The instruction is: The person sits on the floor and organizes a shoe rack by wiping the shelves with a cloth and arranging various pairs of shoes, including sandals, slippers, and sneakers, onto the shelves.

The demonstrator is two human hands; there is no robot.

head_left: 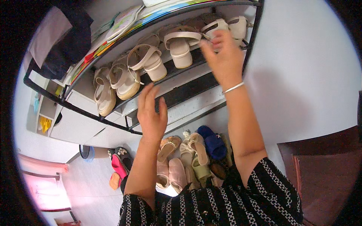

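My right hand (pixel 226 58), a white bangle at its wrist, is raised in front of the white sandals (pixel 238 27) at the right end of the rack's shelf. Its thumb and fingers are apart, slightly smeared by motion; whether they touch a sandal I cannot tell. Lower and to the left, my left hand (pixel 152 115) hangs open with nothing in it, in front of the shelf's edge. Behind it stand white block-heeled sandals (pixel 181 54) side by side, heels toward me. Further left sits a pair of cream wedge sandals (pixel 126 82).
The black-framed shoe rack (pixel 81 109) carries flat colourful printed items (pixel 126 22) on top. Below my arms, several shoes crowd the floor, including blue slippers (pixel 215 145) and pink shoes (pixel 177 173). A white wall (pixel 301 67) is on the right, with a bin (pixel 86 152) at left.
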